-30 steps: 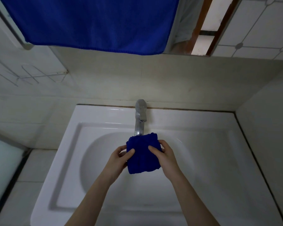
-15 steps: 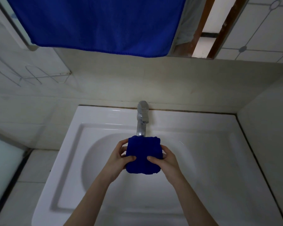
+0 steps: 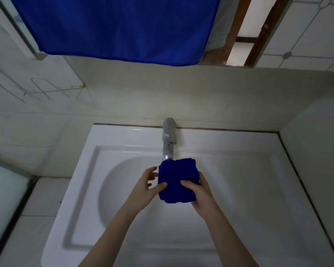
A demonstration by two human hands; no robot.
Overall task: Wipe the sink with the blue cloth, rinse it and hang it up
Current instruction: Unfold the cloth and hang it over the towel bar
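1. The white sink (image 3: 239, 151) fills most of the lower view. It's a rectangular ceramic unit with a round bowl, tucked into a corner against the pale tiled wall (image 3: 143, 93).
2. Up top a big blue towel (image 3: 120, 27) hangs flat, its bottom hem running across well above the sink. Whatever it hangs from is out of frame.
3. On the wall to the left there's a thin wire rack (image 3: 41, 89), near the towel's lower left corner.
4. Two bare forearms come up from the bottom edge and meet over the bowl.
5. The right hand (image 3: 201, 197) grips the blue cloth (image 3: 176, 180) from the right. Its thumb lies across the front face and the other fingers (image 3: 201, 175) curl round the right edge toward the back, mostly hidden.
6. The left hand (image 3: 145, 191) holds the cloth from the left. The thumb presses the lower left of the front, while the other fingers (image 3: 151, 170) sit slightly spread at the left edge, a bit blurred.
7. The blue cloth itself is bunched into a thick squarish wad, held in the air over the bowl between both hands. Its top edge overlaps the spout tip, and whether they actually touch is hard to tell.
8. The chrome faucet (image 3: 169, 139) stands at the middle of the sink's back rim, spout pointing toward the person. It's impossible to say whether water is running.
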